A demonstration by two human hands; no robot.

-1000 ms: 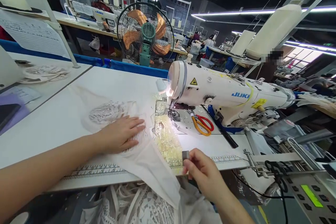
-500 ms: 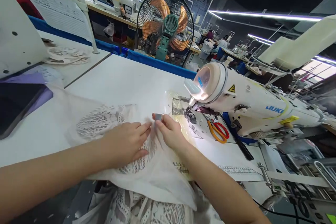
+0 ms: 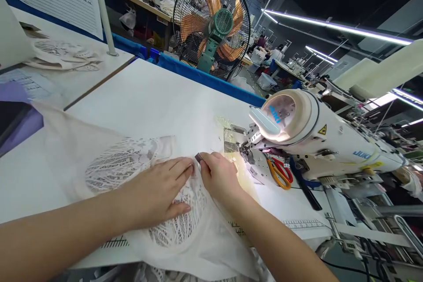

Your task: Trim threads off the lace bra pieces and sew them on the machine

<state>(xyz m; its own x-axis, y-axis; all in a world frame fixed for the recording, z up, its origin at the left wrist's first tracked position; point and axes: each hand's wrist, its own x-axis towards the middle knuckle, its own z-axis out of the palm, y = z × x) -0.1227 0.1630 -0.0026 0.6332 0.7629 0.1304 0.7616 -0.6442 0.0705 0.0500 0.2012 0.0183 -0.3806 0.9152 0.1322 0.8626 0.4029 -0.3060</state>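
Observation:
A sheer white lace garment piece (image 3: 114, 165) with two patterned cup shapes lies across the white sewing table (image 3: 148, 90). My left hand (image 3: 161, 189) rests on it palm down between the cups, fingers stretched out and thumb apart. Right beside those fingertips, my right hand (image 3: 220, 176) pinches a small dark grey flat piece (image 3: 198, 157) at the fabric's upper edge. Most of that piece is hidden by the fingers, so its kind does not show. The lower part of the garment hangs over the table's front edge.
A white sewing machine (image 3: 297, 128) stands to the right, its lit needle area near my right hand. Orange- and red-handled scissors (image 3: 280, 172) lie under its arm. A large fan (image 3: 211, 24) stands behind the table. A dark flat device (image 3: 11, 121) lies on purple cloth at left.
The view has shifted, bringing the machine lower and further right. Both hands stay close together on the fabric. The grey piece has tilted and shows darker in my right hand.

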